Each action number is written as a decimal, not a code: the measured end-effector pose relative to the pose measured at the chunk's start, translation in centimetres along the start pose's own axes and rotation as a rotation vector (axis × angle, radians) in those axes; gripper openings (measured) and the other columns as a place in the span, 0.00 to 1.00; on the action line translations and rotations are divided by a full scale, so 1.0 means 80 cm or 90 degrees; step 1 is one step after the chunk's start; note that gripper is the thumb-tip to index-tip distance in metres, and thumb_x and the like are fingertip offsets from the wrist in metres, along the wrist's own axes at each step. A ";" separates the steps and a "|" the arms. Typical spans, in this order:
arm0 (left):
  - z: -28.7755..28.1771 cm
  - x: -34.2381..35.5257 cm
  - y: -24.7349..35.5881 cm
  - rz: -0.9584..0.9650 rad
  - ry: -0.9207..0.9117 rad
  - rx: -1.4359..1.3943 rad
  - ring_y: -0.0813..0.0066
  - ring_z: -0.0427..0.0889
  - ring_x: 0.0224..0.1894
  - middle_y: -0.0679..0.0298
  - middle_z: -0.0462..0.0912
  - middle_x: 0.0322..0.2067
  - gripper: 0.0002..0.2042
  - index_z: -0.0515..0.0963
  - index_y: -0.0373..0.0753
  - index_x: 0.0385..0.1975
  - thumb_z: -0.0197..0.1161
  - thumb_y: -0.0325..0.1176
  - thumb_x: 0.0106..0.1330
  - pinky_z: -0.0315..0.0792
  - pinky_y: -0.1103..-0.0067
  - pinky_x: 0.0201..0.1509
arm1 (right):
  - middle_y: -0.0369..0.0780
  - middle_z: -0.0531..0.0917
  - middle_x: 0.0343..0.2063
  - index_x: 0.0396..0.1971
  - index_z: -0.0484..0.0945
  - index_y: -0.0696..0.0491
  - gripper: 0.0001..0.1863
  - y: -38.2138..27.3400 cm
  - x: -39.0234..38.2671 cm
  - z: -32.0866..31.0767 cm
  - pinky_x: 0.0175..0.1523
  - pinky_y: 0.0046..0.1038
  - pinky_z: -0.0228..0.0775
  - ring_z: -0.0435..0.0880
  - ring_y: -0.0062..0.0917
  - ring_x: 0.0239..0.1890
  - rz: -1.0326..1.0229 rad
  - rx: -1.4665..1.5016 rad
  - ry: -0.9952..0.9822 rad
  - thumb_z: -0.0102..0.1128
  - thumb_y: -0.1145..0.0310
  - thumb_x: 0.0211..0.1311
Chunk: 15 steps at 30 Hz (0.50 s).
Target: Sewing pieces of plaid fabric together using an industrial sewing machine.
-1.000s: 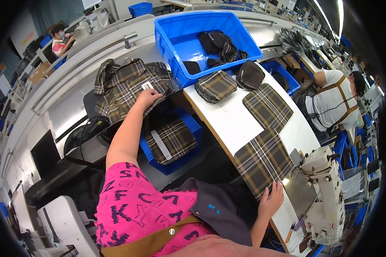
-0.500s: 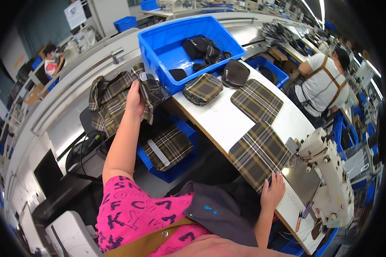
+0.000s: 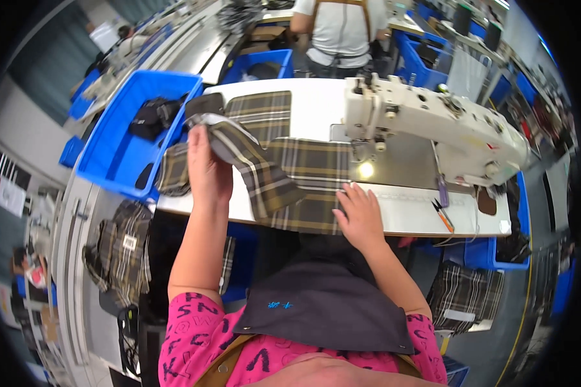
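My left hand (image 3: pixel 206 164) is closed on a plaid piece (image 3: pixel 261 180) with a pale edge at its top, lifted over the white worktable (image 3: pixel 239 86) and hanging across the panel below. My right hand (image 3: pixel 361 209) lies with fingers apart on the lower right of a flat plaid panel (image 3: pixel 313 158), beside the needle area of a white sewing machine (image 3: pixel 445 132). A second flat panel (image 3: pixel 265 106) lies farther back, partly covered by the held piece. A stack of small plaid pieces (image 3: pixel 173 171) shows just left of my left hand.
A blue bin (image 3: pixel 103 155) with dark items stands left. A pile of plaid fabric (image 3: pixel 119 248) lies below it. Scissors (image 3: pixel 443 216) and a purple-handled screwdriver (image 3: pixel 443 190) are near the machine. A person in white (image 3: pixel 339 35) faces away beyond the table; another plaid stack (image 3: pixel 468 290) sits lower right.
My view has swung right to face the worktable squarely. My left hand has lifted a plaid piece from the left pile and brought it over the table. My right hand remains on the panel.
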State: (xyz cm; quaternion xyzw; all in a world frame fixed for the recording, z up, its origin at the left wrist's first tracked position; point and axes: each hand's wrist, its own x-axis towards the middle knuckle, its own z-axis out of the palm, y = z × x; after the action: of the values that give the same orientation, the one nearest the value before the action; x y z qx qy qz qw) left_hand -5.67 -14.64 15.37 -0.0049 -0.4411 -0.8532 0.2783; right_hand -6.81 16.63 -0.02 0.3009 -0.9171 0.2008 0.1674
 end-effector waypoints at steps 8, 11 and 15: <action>-0.029 -0.150 -0.079 -0.104 0.181 0.158 0.78 0.78 0.42 0.70 0.76 0.46 0.12 0.68 0.47 0.59 0.54 0.39 0.82 0.75 0.73 0.46 | 0.41 0.78 0.65 0.58 0.81 0.50 0.23 0.004 -0.013 -0.002 0.74 0.50 0.59 0.70 0.37 0.72 0.006 -0.029 0.010 0.62 0.53 0.70; -0.090 -0.199 -0.099 -0.113 0.229 0.326 0.79 0.75 0.51 0.67 0.75 0.50 0.13 0.68 0.44 0.60 0.55 0.35 0.81 0.71 0.76 0.56 | 0.41 0.78 0.64 0.59 0.81 0.50 0.23 0.002 -0.010 -0.008 0.74 0.50 0.59 0.69 0.37 0.71 -0.013 -0.035 0.023 0.62 0.53 0.70; -0.089 -0.155 -0.089 0.155 0.132 0.586 0.70 0.70 0.61 0.61 0.70 0.60 0.18 0.66 0.36 0.63 0.55 0.27 0.76 0.60 0.72 0.68 | 0.40 0.78 0.64 0.59 0.81 0.50 0.24 0.008 -0.008 -0.006 0.74 0.50 0.59 0.69 0.37 0.71 -0.011 -0.044 0.026 0.62 0.52 0.70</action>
State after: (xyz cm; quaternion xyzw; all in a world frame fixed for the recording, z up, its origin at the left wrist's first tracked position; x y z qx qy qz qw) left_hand 3.09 -10.98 2.56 0.1520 -0.7387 -0.5269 0.3920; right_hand -6.66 17.64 -0.03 0.2984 -0.9174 0.1733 0.1980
